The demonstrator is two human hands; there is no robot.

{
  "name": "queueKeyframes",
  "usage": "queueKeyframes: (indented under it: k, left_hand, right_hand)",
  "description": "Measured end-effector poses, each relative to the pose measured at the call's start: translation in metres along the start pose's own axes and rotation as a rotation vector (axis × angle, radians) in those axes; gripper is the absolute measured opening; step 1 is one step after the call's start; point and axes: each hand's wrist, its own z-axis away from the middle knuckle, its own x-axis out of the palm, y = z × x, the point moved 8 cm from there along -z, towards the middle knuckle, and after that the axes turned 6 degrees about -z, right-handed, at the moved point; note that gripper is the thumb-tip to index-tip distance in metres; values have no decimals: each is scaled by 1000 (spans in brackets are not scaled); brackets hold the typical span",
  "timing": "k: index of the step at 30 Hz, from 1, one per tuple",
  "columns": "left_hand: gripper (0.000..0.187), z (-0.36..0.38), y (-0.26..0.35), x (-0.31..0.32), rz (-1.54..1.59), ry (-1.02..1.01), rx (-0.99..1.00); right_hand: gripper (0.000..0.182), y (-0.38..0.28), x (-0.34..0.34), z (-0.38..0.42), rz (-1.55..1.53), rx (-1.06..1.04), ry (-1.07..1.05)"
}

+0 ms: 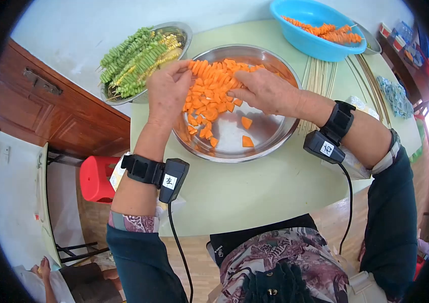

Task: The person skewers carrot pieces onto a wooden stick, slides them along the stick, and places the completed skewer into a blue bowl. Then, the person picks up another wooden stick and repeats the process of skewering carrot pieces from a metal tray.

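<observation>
A wide steel bowl (234, 154) stands on the pale green table, with many orange carrot pieces (209, 101) heaped toward its left and back. Over the bowl's left side is my left hand (169, 91), its thumb and fingers pinched at the left end of a row of carrot slices (214, 70). My right hand (267, 91) is over the right half of the bowl, fingers closed on the right end of that row. Any stick inside the row is hidden. Two loose carrot pieces (247, 141) lie on the bowl's bare bottom.
A metal bowl of green and yellow skewers (138, 60) stands back left. At the back right is a blue basin (300, 45) holding carrot skewers (325, 33). Bare sticks (320, 76) lie right of the steel bowl. A red stool (95, 179) and another person's hand (44, 268) are left.
</observation>
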Motion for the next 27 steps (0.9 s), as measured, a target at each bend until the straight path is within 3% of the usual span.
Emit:
queueKeyframes:
  k: [3,5,8,11,13,14,16,22,25,27]
  left_hand:
    - [25,-2,-6,-1,4,-39,-31]
    - [26,-2,-6,-1,3,-70,-69]
    - [28,-2,5,-8,133,-4,-47]
    - [26,-2,1,-13,66,40,-55]
    - [23,-1,-5,7,-281,-233,49]
    - [23,1,-11,10,-280,-238,49]
    - [19,15,-4,35,-471,-475,221]
    - [20,23,10,42,-539,-538,359]
    - [20,26,0,45,-514,-621,250]
    - [19,30,1,52,-561,-655,286]
  right_hand:
    - [31,1,-1,-2,-190,158,-112]
    - [37,2,3,-2,-489,354,-242]
    - [36,10,-4,-4,-605,469,-188]
    - [37,27,-11,-6,-608,478,-83]
    - [37,34,-12,-7,-592,466,-65]
    - [37,36,-13,-8,-577,449,-50]
    - [35,36,-12,-6,-556,468,-69]
    - [33,33,-6,-6,-491,459,-117]
    - [33,31,-5,-7,-447,402,-116]
    - [33,29,-5,-8,-420,358,-114]
